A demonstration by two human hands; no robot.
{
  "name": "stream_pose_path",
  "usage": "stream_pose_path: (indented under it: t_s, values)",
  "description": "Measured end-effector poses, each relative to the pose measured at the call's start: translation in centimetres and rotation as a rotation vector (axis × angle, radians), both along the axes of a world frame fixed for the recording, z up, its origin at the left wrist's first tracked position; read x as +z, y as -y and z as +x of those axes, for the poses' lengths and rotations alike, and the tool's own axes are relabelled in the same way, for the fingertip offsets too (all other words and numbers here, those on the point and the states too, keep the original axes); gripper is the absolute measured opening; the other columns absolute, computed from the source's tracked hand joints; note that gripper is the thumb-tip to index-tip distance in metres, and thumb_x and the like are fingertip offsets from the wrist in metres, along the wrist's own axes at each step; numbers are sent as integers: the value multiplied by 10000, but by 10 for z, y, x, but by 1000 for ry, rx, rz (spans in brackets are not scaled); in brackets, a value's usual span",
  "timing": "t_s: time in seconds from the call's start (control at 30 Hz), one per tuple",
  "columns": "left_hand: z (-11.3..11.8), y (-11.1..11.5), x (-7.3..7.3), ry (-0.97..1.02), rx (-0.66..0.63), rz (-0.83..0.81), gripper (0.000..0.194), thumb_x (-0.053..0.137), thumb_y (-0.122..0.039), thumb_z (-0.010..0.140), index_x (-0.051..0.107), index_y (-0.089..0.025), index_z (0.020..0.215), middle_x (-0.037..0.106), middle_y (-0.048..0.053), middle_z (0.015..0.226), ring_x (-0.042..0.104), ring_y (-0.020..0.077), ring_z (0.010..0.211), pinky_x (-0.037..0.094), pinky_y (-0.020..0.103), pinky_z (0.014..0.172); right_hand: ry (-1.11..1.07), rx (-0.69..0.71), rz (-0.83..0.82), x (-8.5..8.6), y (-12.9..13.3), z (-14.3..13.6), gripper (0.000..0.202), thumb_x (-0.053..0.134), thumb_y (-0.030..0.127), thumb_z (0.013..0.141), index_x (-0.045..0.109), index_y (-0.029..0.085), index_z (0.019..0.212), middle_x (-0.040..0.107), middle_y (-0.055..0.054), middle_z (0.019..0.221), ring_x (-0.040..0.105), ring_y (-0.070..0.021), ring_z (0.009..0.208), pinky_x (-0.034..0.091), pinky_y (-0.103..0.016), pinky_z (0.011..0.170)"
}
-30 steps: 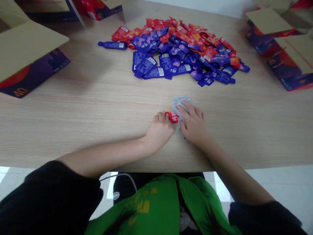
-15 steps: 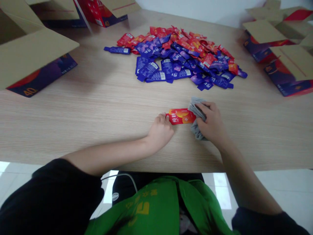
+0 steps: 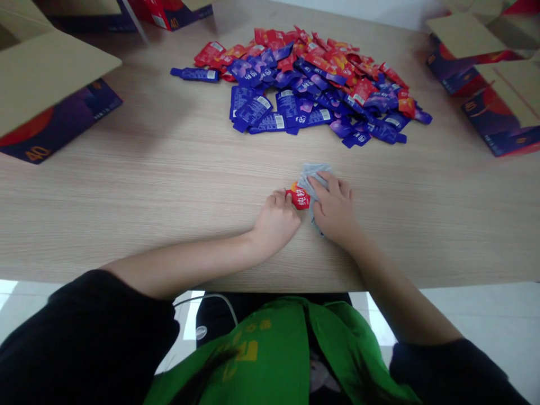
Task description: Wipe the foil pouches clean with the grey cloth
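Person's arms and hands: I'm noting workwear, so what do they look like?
The left hand and right hand are gloveless. Left sleeve and right sleeve are short and black; the forearms are bare, with nothing visibly worn.

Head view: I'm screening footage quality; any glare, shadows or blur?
Head view: bright glare on the floor; same view: soft shadow on the table beside the leftmost box; same view: small print on the piled packets unreadable.

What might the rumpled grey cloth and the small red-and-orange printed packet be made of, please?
Rumpled grey cloth: probably soft, matt fabric, as it bunches in folds under the right hand.
Small red-and-orange printed packet: perhaps thin plastic or foil film, smooth-looking, with white lettering; the cloth hides much of it.
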State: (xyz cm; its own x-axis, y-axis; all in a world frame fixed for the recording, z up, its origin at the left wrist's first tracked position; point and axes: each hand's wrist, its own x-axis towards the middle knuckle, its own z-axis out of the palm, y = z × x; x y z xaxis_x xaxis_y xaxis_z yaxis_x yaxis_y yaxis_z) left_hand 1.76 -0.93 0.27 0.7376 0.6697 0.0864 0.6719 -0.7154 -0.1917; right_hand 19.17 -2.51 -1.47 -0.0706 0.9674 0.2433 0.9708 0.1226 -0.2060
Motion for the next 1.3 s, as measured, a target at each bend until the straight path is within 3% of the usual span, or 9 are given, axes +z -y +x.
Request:
stream_pose_path:
  t_s: [0.2, 0.37, 0.5, 0.7, 0.87, 1.07, 1.17, 1.23, 1.3]
  values:
    - [-1, -1, -3, 2, -9, 34, 357, 476, -10, 965, 707, 76, 1223, 699, 329, 1282, 720, 347, 1122, 532, 394, 843, 39, -131, -54, -3, 12, 36, 600, 409, 198, 921, 545, 177, 1505, 517, -196, 1525, 525, -423, 1218, 465, -651, 973]
    - [-1, -1, -5, -9, 0, 39, 370, 461, -21, 974, 699, 86, 1236, 706, 321, 1274, 722, 348, 1106, 540, 394, 823, -58, -108, -30, 0, 1, 51, 604, 404, 143, 888, 580, 180, 1465, 524, -194, 1450, 507, -371, 1322, 442, -607, 1079]
    - [-1, 0, -3, -1, 6, 19, 366, 460, -31, 974, 718, 51, 1221, 721, 291, 1262, 709, 338, 1108, 532, 384, 806, -109, 45, 68, 9, -10, 16, 615, 383, 107, 894, 543, 165, 1485, 479, -184, 1514, 434, -327, 1412, 392, -547, 1134]
    - [0, 0, 7, -10, 49, -89, 352, 456, -50, 984, 735, 40, 1179, 764, 267, 1109, 711, 329, 1043, 519, 380, 784, 95, 156, -119, 11, -9, -33, 509, 421, 218, 991, 594, 257, 1468, 483, -64, 1608, 472, -345, 1262, 418, -522, 1004]
    - [1, 1, 4, -37, 47, -46, 402, 424, -19, 988, 678, 84, 1282, 688, 320, 1312, 697, 345, 1156, 534, 389, 847, 101, 13, -82, 7, 2, 2, 550, 423, 193, 952, 594, 204, 1475, 486, -95, 1606, 480, -382, 1247, 432, -578, 1005]
    - [3, -1, 10, -21, 64, -87, 385, 468, -37, 969, 687, 65, 1269, 698, 311, 1297, 701, 342, 1163, 534, 392, 855, 41, -102, -51, -4, 12, 50, 573, 415, 178, 915, 624, 214, 1447, 550, -133, 1534, 526, -388, 1180, 483, -621, 942]
    - [0, -18, 25, 39, 88, -224, 336, 490, -205, 1012, 785, -46, 1041, 781, 212, 1018, 738, 314, 972, 525, 407, 814, -45, -64, -4, -9, 10, 60, 568, 398, 167, 909, 640, 215, 1421, 571, -128, 1505, 533, -369, 1244, 475, -611, 1003]
    - [-4, -34, 33, 82, 184, -272, 478, 440, -386, 1062, 797, -111, 902, 760, 149, 833, 726, 293, 831, 513, 443, 840, -139, -44, 36, -12, 7, 64, 597, 393, 139, 880, 628, 217, 1422, 589, -126, 1472, 538, -337, 1301, 469, -587, 1052]
    - [-7, -48, 34, 144, 195, -288, 474, 490, -506, 1044, 792, -149, 967, 755, 133, 923, 708, 295, 913, 503, 442, 883, -230, -26, 71, -14, 4, 66, 634, 394, 113, 840, 619, 234, 1420, 612, -117, 1430, 544, -302, 1340, 466, -563, 1091]
